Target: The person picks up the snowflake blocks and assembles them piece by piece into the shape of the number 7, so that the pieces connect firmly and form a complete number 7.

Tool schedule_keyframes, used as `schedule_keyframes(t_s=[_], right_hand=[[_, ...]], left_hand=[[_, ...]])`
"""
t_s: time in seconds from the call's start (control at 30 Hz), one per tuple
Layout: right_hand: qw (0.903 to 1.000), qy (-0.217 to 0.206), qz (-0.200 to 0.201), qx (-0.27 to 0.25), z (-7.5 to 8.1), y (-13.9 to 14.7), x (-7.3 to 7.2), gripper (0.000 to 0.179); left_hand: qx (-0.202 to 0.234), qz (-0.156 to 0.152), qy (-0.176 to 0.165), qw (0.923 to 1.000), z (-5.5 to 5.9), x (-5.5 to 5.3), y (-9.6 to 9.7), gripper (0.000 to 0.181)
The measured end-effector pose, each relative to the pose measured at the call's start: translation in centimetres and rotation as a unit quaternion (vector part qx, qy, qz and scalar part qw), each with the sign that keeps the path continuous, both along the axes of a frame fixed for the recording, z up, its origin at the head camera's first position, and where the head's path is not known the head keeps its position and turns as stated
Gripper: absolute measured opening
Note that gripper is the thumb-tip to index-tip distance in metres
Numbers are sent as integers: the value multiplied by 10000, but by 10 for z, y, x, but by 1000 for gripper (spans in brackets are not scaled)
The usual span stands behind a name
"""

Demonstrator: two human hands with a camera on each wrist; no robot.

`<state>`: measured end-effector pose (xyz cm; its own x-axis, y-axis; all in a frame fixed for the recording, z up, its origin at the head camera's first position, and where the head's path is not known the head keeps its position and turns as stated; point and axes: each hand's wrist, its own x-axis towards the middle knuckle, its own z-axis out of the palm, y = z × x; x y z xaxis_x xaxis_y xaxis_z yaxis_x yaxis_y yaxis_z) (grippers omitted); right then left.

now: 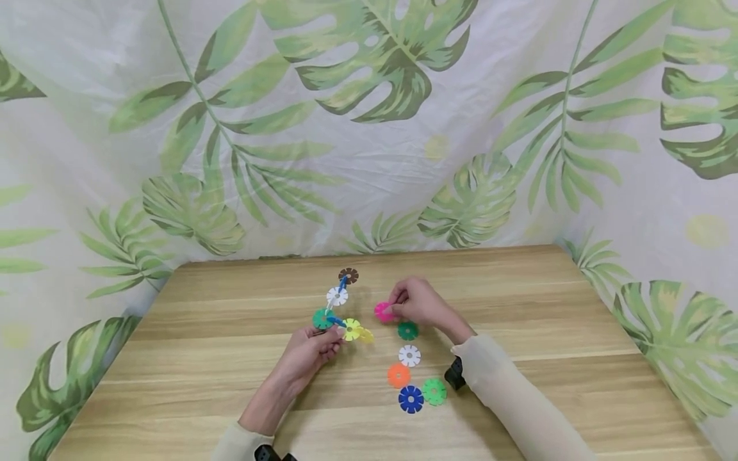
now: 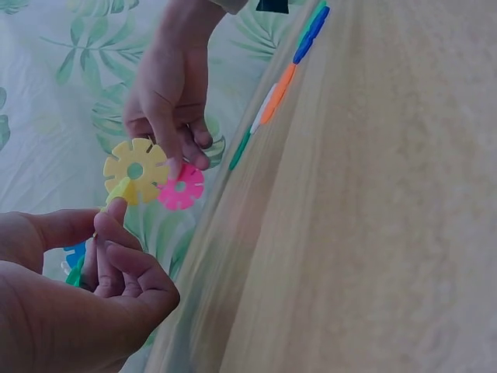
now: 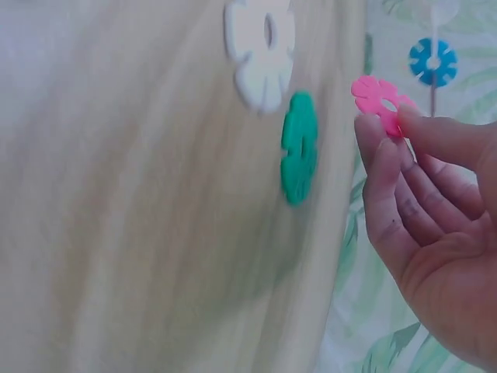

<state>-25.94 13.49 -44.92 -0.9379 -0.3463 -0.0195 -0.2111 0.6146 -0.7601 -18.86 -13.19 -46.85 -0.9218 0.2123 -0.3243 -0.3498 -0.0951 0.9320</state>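
Right hand (image 1: pixel 423 303) pinches a pink disc (image 1: pixel 380 312) between thumb and fingers; left of the pink disc, the left hand (image 1: pixel 304 360) grips a chain of linked, notched discs (image 1: pixel 318 318). Five loose discs (image 1: pixel 393 376) lie on the bench (image 1: pixel 219 358), nearer the person than the pink disc.

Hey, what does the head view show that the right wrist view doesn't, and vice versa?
Only the head view: the left hand, orange disc, dark blue disc and light green disc. Only the right wrist view: the palm side of the right hand. Both: the pink disc it pinches, the loose dark green disc and loose white disc.
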Motion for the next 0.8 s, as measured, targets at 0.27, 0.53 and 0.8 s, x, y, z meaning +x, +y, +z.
schedule_keyframes(t_s=[0.27, 0.53, 0.8], right_hand=[[9922, -376, 332, -1141, 3, 0, 25, 7], [9737, -963, 143, -2060, 9, 7, 47, 18], [9591, -1458, -239, -2415, 4, 5, 69, 18]], left_hand=[[3, 11, -29, 10000, -1, -1, 0, 8], [-39, 158, -75, 9998, 0, 0, -1, 12], [-58, 206, -28, 9998, 1, -2, 0, 6]])
